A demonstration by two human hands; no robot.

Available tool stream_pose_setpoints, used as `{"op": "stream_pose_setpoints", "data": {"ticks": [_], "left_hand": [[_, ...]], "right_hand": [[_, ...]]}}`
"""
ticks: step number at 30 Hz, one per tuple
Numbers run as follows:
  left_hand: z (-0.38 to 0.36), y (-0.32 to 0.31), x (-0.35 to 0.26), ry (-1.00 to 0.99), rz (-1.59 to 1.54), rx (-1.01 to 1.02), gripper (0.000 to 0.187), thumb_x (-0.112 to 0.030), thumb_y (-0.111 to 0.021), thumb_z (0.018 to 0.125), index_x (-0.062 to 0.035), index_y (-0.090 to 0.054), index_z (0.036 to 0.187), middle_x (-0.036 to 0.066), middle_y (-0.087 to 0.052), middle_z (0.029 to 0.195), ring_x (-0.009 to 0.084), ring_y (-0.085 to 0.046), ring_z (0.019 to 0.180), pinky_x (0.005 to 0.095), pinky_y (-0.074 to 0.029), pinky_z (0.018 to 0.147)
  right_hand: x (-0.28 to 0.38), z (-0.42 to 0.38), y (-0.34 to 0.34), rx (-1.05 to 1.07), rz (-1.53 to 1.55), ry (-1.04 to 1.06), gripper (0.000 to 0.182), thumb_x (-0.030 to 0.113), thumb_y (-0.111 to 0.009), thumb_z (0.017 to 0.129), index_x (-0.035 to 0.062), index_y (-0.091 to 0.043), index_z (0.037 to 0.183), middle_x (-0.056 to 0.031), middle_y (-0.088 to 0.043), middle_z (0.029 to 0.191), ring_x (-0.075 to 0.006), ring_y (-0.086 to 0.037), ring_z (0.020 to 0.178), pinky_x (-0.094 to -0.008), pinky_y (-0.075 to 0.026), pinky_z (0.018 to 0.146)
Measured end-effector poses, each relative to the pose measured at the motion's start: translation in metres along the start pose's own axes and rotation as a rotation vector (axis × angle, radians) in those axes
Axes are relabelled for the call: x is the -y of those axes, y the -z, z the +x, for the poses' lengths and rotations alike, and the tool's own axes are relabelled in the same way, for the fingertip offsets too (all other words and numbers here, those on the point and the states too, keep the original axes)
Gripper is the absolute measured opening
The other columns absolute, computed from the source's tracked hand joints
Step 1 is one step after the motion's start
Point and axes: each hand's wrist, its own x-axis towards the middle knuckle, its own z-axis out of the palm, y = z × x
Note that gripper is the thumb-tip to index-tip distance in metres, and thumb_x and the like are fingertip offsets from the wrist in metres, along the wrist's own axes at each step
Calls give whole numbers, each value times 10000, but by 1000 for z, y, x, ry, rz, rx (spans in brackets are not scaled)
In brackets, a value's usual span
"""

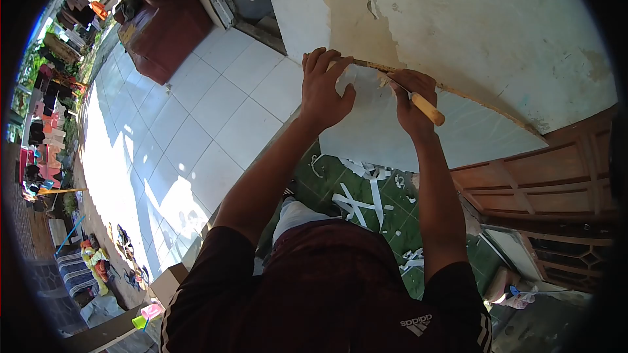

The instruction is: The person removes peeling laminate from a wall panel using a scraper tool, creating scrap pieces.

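A large white panel [392, 127] stands in front of me, with a rough brown edge along its top. My left hand [325, 88] is at the panel's upper left corner, fingers bent over the edge and thumb spread along the near face. Farther right on that edge, my right hand [413, 95] is closed around a knife-like tool with a yellow wooden handle [428, 110]. The handle sticks out toward me, while its narrow blade is partly hidden by the fingers. Small pale shavings [383, 80] show at the edge beside the right hand.
White strips [376, 202] and scraps litter the green tiled floor [327, 180] beneath the panel. A worn, peeling wall [484, 19] rises behind it. Brown wooden doors [543, 183] stand at right. White floor tiles [216, 104] and a brown sofa [170, 26] lie to the left.
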Motion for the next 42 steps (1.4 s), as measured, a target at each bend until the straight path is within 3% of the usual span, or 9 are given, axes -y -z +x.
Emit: {"op": "stream_pose_setpoints", "data": {"ticks": [5,8,11,12,15,18,21,33,42], "left_hand": [[-2,0,-6,5,31,-27,430,-165,-782,828,-155,-748,1257,156,-582,1398,415,-413,1442,630,-235,1247],[0,-2,-7,9,103,-65,357,-163,-784,857,-155,-770,1214,128,-620,1370,398,-438,1440,632,-234,1248],[8,-6,-15,-164,180,-83,299,-145,-777,875,-162,-786,1173,89,-679,1291,378,-464,1434,647,-224,1249],[14,-6,-25,-224,164,-115,247,-112,-769,881,-137,-792,1126,73,-727,1172,342,-579,1315,571,-379,1190],[22,-22,-24,-202,16,-66,221,-82,-769,873,-105,-793,1092,86,-737,1092,320,-674,1125,464,-535,1016],[29,-30,-19,-234,57,-154,187,-55,-769,863,-79,-796,1046,85,-734,1019,300,-700,967,409,-576,857],[34,-33,-19,-181,35,-132,166,-44,-773,853,-82,-799,1013,64,-728,989,285,-697,957,412,-573,853],[40,-32,10,-654,237,-136,286,-35,-768,719,-139,-763,985,-30,-689,1036,194,-662,1006,394,-482,847],[19,-44,15,-507,373,-113,259,-106,-703,769,-153,-742,1020,-26,-633,1040,183,-576,1069,395,-426,876]], "right_hand": [[9,0,-8,128,-162,24,187,88,-806,851,181,-801,1014,70,-785,1001,-190,-585,1164,-384,-367,1018],[-7,-10,-19,52,43,-190,101,164,-803,891,124,-795,983,-12,-786,1002,-231,-593,1142,-429,-403,1006],[-5,7,3,44,249,-362,151,199,-777,931,51,-784,959,-94,-778,948,-278,-672,1025,-429,-476,913],[-2,11,15,45,308,-411,188,211,-766,946,24,-779,950,-122,-774,920,-296,-700,974,-426,-502,875],[-22,24,31,77,199,-384,257,226,-733,976,-26,-765,941,-149,-752,823,-319,-734,812,-397,-531,752],[-19,38,42,162,124,-526,373,303,-710,993,-60,-750,920,-178,-728,766,-314,-709,742,-406,-522,727],[-22,37,42,189,113,-569,414,334,-703,994,-69,-743,912,-189,-725,767,-316,-692,721,-413,-516,715],[-19,34,37,136,109,-589,435,354,-699,1000,-77,-732,956,-193,-737,805,-328,-693,729,-424,-521,724],[-19,31,34,120,103,-555,418,375,-699,1002,-39,-757,1009,-172,-755,836,-306,-704,744,-410,-526,724]]}}
